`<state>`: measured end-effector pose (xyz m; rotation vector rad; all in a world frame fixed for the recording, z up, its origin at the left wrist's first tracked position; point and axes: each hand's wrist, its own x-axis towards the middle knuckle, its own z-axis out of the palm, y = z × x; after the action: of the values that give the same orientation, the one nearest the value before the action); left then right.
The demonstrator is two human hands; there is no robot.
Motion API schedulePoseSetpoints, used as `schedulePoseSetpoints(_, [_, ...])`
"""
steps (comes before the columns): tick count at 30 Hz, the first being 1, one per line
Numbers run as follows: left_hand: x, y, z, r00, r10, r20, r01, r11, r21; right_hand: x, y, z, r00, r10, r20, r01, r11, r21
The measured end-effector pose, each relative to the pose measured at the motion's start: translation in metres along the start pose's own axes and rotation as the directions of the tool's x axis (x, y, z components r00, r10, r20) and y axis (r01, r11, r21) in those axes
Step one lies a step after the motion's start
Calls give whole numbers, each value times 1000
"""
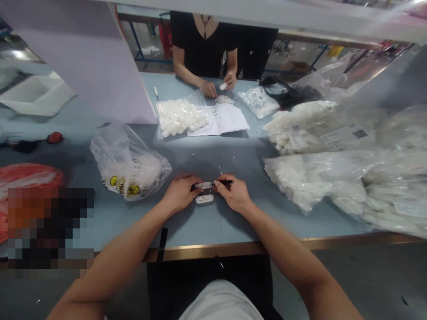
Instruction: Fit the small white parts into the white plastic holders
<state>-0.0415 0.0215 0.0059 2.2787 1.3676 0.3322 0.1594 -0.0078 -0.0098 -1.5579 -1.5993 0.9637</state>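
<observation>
Between my hands is a small white plate with holes (203, 185), its left end pinched by my left hand (181, 192), which also has something dark at the fingertips. My right hand (234, 193) grips a slim black pen-like tool (227, 182), its tip pointing left at the plate's right end. Just below, a second white plate with holes (204, 199) lies flat on the blue table (213, 231). Whether the tip touches the held plate is too small to tell. Tiny white bits lie on the table beyond my right hand.
A clear bag of small white parts (147, 171) stands left of my hands. Large bags of white pieces (300, 178) fill the right side. Across the table a co-worker (205, 49) handles a white piece near papers (230, 119). A red bag (30, 175) lies far left.
</observation>
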Motion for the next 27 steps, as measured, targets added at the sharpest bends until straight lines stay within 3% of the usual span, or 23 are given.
schedulePoseSetpoints(15, [0, -1, 1, 1000, -4, -7, 4, 1000, 1, 4, -5, 3, 1000, -6, 12, 8, 994, -107])
schedulePoseSetpoints(22, [0, 0, 2, 1000, -27, -4, 27, 1000, 3, 2, 0, 2, 1000, 14, -19, -14, 1000, 14])
schedulePoseSetpoints(27, [-1, 0, 1, 1000, -13, -4, 13, 1000, -3, 3, -1, 4, 1000, 18, -7, -18, 1000, 1])
